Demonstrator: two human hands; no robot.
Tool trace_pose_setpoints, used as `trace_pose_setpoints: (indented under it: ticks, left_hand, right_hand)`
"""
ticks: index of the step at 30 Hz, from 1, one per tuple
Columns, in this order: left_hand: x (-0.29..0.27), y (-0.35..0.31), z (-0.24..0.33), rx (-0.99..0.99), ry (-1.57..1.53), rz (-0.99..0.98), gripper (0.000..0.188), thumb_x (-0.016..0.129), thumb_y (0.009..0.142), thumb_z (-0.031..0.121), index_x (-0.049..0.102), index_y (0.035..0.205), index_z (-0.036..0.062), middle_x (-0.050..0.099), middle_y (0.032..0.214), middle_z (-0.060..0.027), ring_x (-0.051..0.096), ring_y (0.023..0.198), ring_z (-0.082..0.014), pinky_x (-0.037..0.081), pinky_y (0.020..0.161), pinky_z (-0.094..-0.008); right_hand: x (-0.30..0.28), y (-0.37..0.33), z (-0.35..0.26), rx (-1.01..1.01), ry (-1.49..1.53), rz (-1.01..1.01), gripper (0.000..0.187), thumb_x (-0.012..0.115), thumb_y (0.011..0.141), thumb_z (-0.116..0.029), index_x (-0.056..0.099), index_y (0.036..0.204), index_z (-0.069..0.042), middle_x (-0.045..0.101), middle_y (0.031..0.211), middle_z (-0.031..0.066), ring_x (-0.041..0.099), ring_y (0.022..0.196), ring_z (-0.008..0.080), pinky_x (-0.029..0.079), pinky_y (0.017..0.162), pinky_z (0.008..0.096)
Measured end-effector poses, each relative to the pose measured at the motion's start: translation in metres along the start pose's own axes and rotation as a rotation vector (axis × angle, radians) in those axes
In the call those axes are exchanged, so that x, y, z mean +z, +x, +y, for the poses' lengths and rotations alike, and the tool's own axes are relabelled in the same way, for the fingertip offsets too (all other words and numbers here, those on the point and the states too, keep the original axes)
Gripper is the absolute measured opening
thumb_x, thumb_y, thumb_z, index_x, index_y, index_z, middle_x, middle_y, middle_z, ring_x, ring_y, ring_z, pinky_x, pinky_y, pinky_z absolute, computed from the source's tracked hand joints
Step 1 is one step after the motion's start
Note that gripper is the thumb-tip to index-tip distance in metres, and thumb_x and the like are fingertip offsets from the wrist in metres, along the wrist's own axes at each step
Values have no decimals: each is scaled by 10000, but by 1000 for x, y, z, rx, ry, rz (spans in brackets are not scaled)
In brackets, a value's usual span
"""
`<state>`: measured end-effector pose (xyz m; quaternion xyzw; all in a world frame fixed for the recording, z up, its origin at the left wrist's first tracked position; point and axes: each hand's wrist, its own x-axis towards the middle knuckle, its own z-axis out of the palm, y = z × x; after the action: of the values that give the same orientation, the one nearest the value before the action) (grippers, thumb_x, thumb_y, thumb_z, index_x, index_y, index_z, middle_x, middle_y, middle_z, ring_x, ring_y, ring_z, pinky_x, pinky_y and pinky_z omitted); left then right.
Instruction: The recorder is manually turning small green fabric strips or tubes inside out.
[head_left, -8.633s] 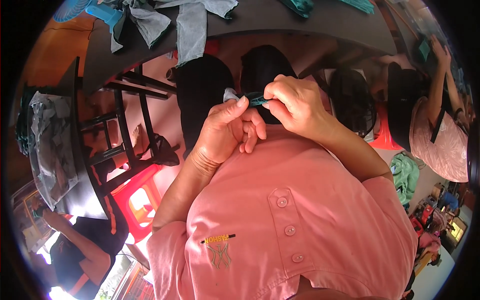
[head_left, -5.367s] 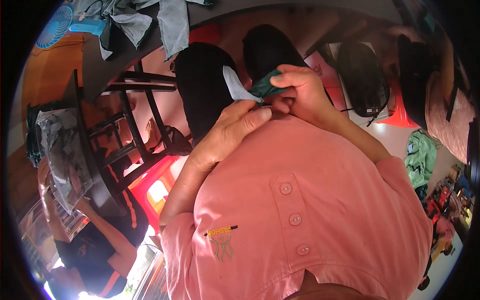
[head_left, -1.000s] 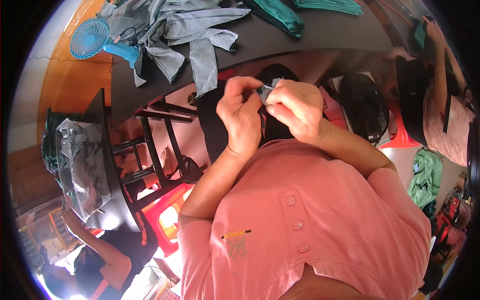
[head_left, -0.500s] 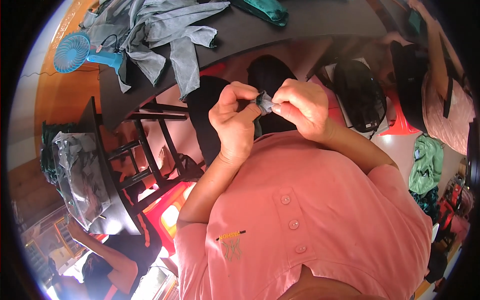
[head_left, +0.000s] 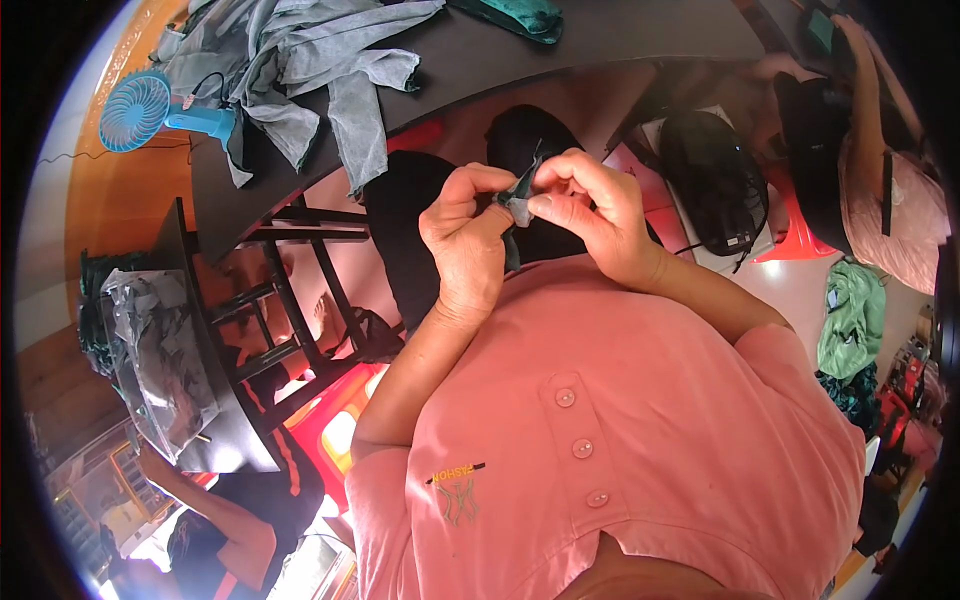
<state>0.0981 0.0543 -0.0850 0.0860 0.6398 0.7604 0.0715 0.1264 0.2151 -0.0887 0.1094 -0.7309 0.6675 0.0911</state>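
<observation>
Above my lap, both hands meet at a small piece of dark green and grey fabric (head_left: 517,208). My left hand (head_left: 465,240) is closed, pinching the fabric between thumb and bent forefinger. Across from it, my right hand (head_left: 600,215) pinches the other side with thumb and forefinger. A narrow dark green end pokes up between the fingertips, with loose threads at its top. The grey side shows below it, and a green part hangs under my left thumb. My palms and fingers hide the rest.
On the dark table (head_left: 480,75) lie a heap of grey cloth strips (head_left: 355,75), a rolled green cloth (head_left: 515,18) and a blue handheld fan (head_left: 140,112). A black bag (head_left: 712,180) is at right. Other people sit at both sides. A stool holds a clear plastic bag (head_left: 160,350).
The right fingers have shifted on the fabric. A dark green end now stands up between the hands, where mostly the pale grey side showed before. The whole view has shifted slightly.
</observation>
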Motion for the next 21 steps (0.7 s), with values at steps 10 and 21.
trace_pose_setpoints:
  ticks: [10,21]
  left_hand:
    - [10,-8,-11,36,124,30,179,544,843,-125,604,946,8,600,902,-25,557,815,-68,463,710,-207]
    - [3,-2,-16,292,433,-90,291,486,722,-187,583,925,-3,556,819,-87,570,683,-146,480,608,-252]
  right_hand:
    - [-11,10,13,206,149,-54,86,632,830,-79,611,848,3,619,720,21,518,621,69,402,542,221]
    - [-14,-6,12,270,149,-73,102,632,849,-103,597,851,-8,585,712,10,501,650,68,388,574,229]
